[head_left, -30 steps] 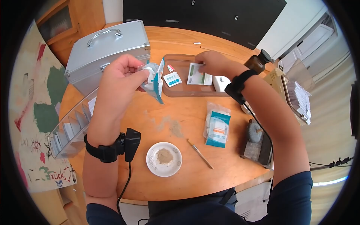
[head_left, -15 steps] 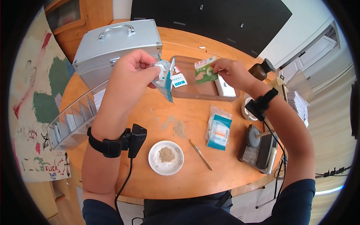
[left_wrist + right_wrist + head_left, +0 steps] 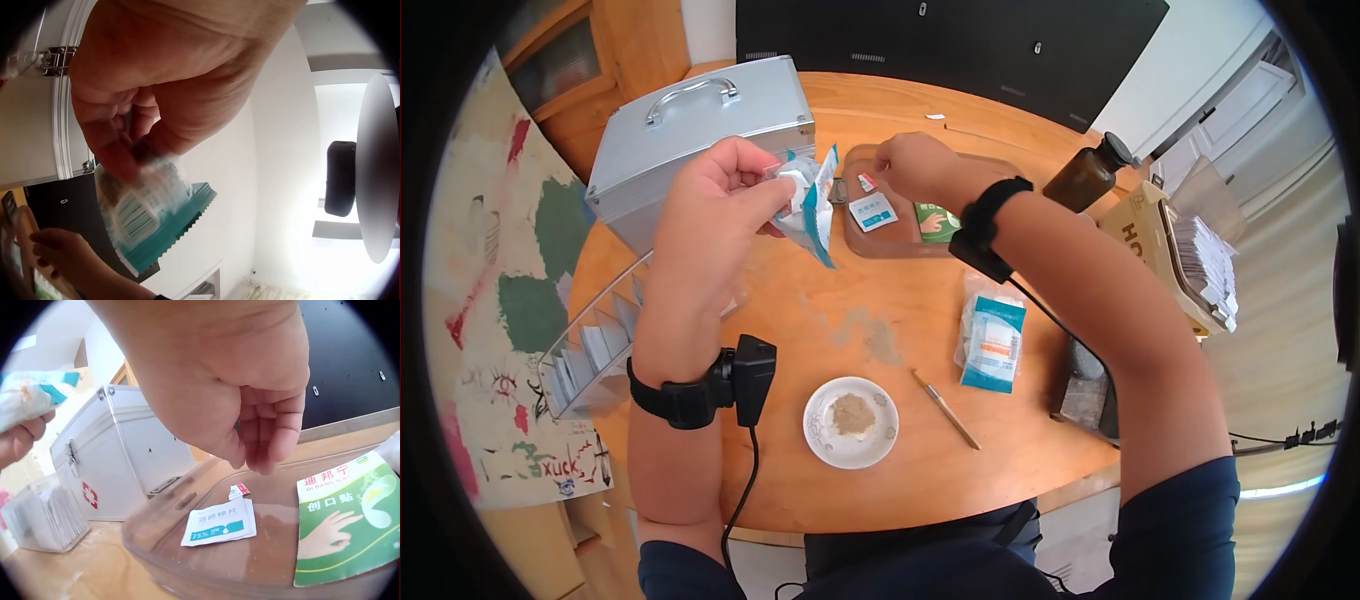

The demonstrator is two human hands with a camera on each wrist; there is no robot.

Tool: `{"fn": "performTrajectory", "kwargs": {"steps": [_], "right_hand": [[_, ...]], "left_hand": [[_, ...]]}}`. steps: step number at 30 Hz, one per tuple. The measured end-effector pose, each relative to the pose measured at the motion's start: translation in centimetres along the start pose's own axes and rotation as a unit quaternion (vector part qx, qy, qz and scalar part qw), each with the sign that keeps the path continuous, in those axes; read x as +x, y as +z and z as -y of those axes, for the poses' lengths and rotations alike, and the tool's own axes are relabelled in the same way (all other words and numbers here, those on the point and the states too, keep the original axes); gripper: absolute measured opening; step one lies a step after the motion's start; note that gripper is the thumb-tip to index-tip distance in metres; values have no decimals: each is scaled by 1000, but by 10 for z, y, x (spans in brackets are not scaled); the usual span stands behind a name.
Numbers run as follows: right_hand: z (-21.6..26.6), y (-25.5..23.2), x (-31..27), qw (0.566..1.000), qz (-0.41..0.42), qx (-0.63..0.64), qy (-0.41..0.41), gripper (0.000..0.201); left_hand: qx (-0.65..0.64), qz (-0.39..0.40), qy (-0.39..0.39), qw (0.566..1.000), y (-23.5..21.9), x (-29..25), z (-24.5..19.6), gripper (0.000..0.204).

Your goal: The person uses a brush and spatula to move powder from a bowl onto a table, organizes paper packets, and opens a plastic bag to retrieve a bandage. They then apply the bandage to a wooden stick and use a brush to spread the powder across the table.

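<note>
In the head view my left hand (image 3: 715,200) pinches a teal and white packet (image 3: 812,210) beside the metal case; the left wrist view shows the packet (image 3: 144,219) hanging from its fingertips. Over the left part of the brown tray (image 3: 870,247) is my right hand (image 3: 922,167), fingers bent downward and no item visible in them. Below them, the right wrist view shows a small red and white piece (image 3: 239,490), a white and blue sachet (image 3: 215,524) and a green packet (image 3: 344,525) with a hand picture, green side up.
A silver case (image 3: 700,120) stands back left, with a clear divided holder (image 3: 595,350) in front. Nearer are a bowl of powder (image 3: 850,455), a brush (image 3: 946,408) and another teal packet (image 3: 995,345). A brown bottle (image 3: 1090,172) and a box of papers (image 3: 1200,262) stand right.
My right hand lifted the green packet and turned it over; it now lies in the tray, released. That hand has moved left, above the small red and white piece. My left hand still holds its packet.
</note>
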State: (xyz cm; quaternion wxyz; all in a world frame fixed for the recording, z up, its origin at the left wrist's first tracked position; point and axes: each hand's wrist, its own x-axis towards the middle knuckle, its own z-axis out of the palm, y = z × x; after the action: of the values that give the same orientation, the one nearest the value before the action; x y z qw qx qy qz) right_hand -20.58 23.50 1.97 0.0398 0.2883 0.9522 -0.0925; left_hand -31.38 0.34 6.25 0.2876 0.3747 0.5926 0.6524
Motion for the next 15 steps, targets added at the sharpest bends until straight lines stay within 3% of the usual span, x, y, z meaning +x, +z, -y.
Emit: {"fn": "performTrajectory", "kwargs": {"steps": [3, 5, 9, 12, 15], "right_hand": [[2, 15, 13, 1000, -20, 4, -6, 22], [-3, 18, 16, 997, 8, -13, -72, 24], [-4, 21, 16, 999, 13, 7, -52, 24], [-6, 13, 9, 998, -10, -28, -55, 25], [-10, -17, -5, 994, -57, 60, -65, 23]], "left_hand": [[2, 8, -5, 1000, 0, -1, -3, 8], [-7, 7, -4, 1000, 0, -1, -1, 9], [-8, 10, -6, 1000, 3, -1, -1, 9], [9, 19, -1, 1000, 3, 1, 4, 8], [8, 29, -16, 999, 9, 0, 8, 8]]}}
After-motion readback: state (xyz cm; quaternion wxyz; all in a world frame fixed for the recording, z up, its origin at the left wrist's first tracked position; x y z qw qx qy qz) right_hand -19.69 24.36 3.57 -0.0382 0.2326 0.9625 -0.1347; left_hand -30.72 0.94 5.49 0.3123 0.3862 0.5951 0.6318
